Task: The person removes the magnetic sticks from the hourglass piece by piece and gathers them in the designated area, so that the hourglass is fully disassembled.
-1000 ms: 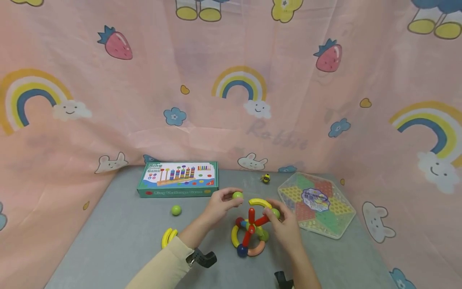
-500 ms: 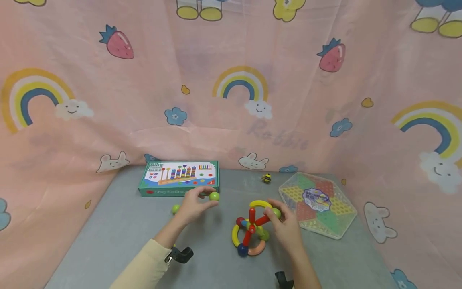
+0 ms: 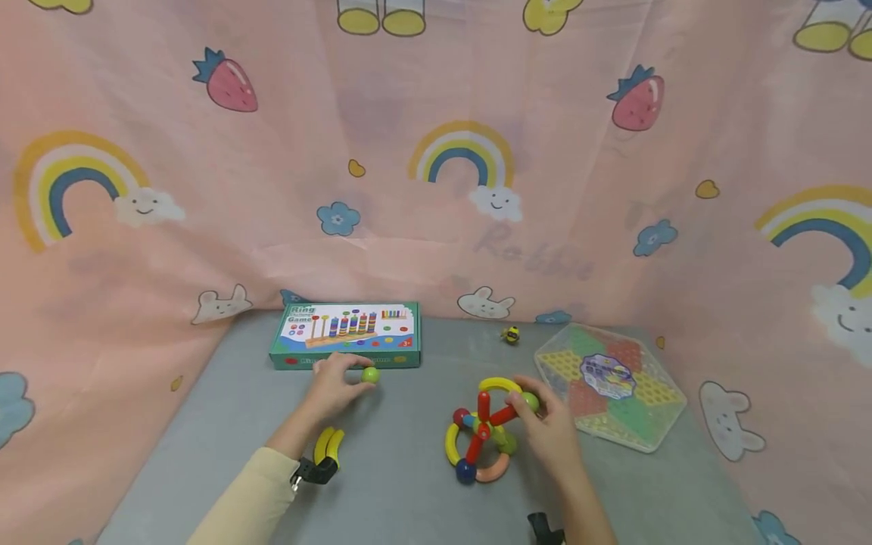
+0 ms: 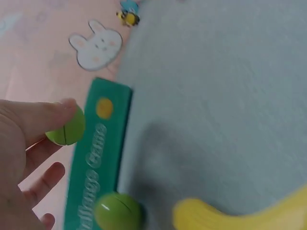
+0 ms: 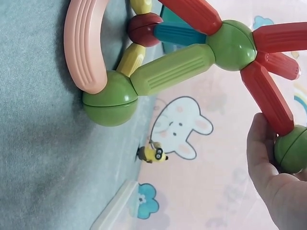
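Note:
My left hand (image 3: 332, 387) pinches a green ball (image 4: 68, 128) between thumb and fingertips, above the table in front of the box. A second green ball (image 4: 118, 212) lies below it in the left wrist view; the hand hides it in the head view. On the right, a stick-and-ball structure (image 3: 482, 433) stands on a ring of curved rods, with a green centre ball (image 5: 232, 45) and red rods. My right hand (image 3: 553, 430) grips the green ball (image 5: 292, 149) at the outer end of one red rod (image 5: 268, 98). A yellow curved rod (image 3: 500, 384) reaches left from that ball.
Two yellow curved rods (image 3: 328, 445) lie beside my left wrist. A green Ring Challenge Game box (image 3: 346, 337) sits at the back left, a small bee figure (image 3: 511, 334) at the back, and a hexagonal game board (image 3: 630, 409) at the right. A pink printed cloth hangs behind.
My left hand has moved left, away from the structure, with the green ball in its fingers, and now overlaps the box's front edge. The right hand keeps its grip on the structure's ball.

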`<action>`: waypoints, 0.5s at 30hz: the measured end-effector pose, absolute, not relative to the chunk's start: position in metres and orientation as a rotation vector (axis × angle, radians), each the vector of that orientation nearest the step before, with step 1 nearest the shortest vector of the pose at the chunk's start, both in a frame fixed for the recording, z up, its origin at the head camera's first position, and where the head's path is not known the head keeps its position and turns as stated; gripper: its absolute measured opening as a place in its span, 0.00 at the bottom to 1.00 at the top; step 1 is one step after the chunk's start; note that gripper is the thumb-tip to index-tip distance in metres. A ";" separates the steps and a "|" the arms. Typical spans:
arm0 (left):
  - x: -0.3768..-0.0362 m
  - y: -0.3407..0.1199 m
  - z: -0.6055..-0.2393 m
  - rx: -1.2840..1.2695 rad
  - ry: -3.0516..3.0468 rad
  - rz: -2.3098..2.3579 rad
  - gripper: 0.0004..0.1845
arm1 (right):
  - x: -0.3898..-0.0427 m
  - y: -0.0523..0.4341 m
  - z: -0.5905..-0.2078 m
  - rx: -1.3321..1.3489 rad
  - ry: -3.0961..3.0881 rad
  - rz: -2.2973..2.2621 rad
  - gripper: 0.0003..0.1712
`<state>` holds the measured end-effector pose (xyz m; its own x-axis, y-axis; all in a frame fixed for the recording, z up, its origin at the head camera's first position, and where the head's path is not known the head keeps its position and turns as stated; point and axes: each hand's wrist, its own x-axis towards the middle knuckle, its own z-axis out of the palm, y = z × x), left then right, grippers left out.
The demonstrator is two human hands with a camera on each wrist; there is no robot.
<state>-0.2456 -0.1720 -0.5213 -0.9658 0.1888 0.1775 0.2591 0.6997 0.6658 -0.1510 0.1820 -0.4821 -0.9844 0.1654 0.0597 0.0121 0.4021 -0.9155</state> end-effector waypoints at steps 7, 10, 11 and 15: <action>-0.247 -0.186 -0.540 -0.386 -2.873 -1.136 0.19 | -0.151 0.183 -0.482 -0.180 -2.524 1.664 0.24; -0.247 -0.190 -0.546 -0.384 -2.890 -1.142 0.20 | -0.152 0.183 -0.481 -0.177 -2.523 1.674 0.24; -0.248 -0.191 -0.547 -0.385 -2.893 -1.145 0.20 | -0.152 0.183 -0.481 -0.174 -2.522 1.675 0.24; -0.248 -0.192 -0.549 -0.383 -2.903 -1.140 0.21 | -0.152 0.183 -0.479 -0.171 -2.519 1.663 0.25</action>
<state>-0.2477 -0.1925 -0.5487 -0.9703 0.2254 0.0879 0.2250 0.7072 0.6702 -0.1517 0.1828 -0.4789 -0.9867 0.1587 0.0362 0.0291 0.3908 -0.9200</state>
